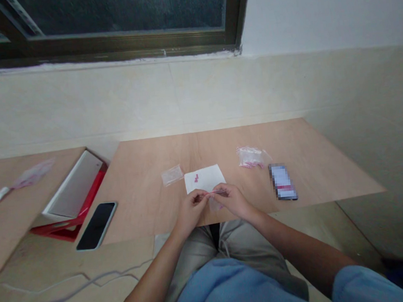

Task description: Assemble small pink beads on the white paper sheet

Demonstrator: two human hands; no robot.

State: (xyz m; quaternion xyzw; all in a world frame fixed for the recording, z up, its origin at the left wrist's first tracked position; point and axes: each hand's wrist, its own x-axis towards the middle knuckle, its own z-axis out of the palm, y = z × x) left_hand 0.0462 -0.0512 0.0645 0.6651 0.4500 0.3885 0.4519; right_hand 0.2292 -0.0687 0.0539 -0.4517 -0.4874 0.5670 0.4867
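Both hands meet at the near edge of the wooden table, over the lap. My left hand (pixel 192 207) pinches one end of the pink top strip of a small clear plastic bag (pixel 216 204). My right hand (pixel 234 200) grips the other end of that strip, fingers closed. The bag hangs down between the hands, with a hint of pink low in it. Just beyond the fingers lies a white sheet of paper (pixel 209 176), its near edge partly covered by the hands. A few small pink pieces (pixel 196 178) rest on the paper.
A flat clear bag (pixel 172 176) lies left of the paper. To the right are a pile of clear bags (pixel 253 157) and a lit phone (pixel 283 182). A dark-screened phone (pixel 97 226) sits at the left edge, near a red holder (pixel 89 198). Cables (pixel 72 291) run below.
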